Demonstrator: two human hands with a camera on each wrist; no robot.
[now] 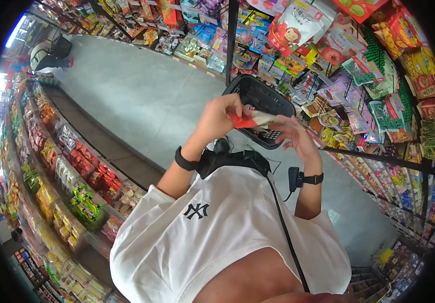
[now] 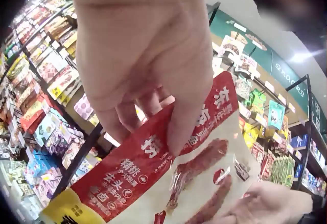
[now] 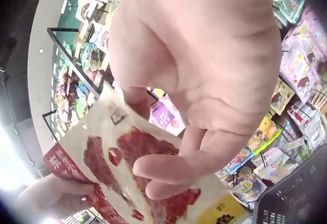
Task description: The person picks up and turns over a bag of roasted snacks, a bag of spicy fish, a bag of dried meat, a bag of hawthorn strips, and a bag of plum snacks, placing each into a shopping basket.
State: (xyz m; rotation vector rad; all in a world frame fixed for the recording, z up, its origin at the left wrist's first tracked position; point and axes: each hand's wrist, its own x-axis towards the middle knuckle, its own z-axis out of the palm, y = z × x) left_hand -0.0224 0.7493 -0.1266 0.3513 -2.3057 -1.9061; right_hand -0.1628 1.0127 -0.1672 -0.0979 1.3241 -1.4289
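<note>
A red and cream snack packet is stretched between both hands over a black basket. My left hand pinches its red edge, thumb on the printed face in the left wrist view, where the packet shows pictures of reddish-brown food. My right hand holds the cream part. In the right wrist view, two fingers of this hand lie across the front of the packet, with the thumb partly hidden behind it.
Hanging snack bags fill the rack beyond the basket and to the right. Low shelves of packaged food curve along the left. Grey floor lies between them; another person with a basket is far off at upper left.
</note>
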